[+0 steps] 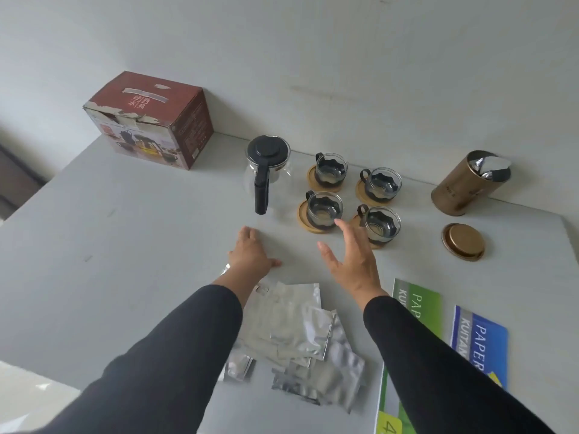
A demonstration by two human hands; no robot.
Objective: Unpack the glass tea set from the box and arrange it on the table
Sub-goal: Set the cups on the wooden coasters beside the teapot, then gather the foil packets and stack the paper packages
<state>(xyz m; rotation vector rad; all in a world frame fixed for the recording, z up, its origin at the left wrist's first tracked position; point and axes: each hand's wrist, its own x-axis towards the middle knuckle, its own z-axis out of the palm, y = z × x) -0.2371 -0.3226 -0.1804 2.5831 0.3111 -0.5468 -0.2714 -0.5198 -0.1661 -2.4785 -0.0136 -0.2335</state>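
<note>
A: Plain grey wall, pale grey table. Where is the tea set?

B: Just beyond both hands. The glass teapot, with black lid and handle, stands ahead of the left hand; four glass cups on round wooden coasters sit in a square ahead of the right hand. The set's box stands well beyond the left hand, against the wall.

A: How would they handle?

B: I'd judge the glass light, smooth and breakable. Take the pot by its black handle, each cup by its small dark handle or together with its coaster.

A: And the hands?

B: Both empty, fingers spread. The left lies flat on the table; the right hovers, its fingertips close to the nearest cups, whether touching I cannot tell.

A: Anything else?

B: Silver foil sachets under the wrists, a gold tin and its lid off to the right, paper packs by the right sleeve.
</note>
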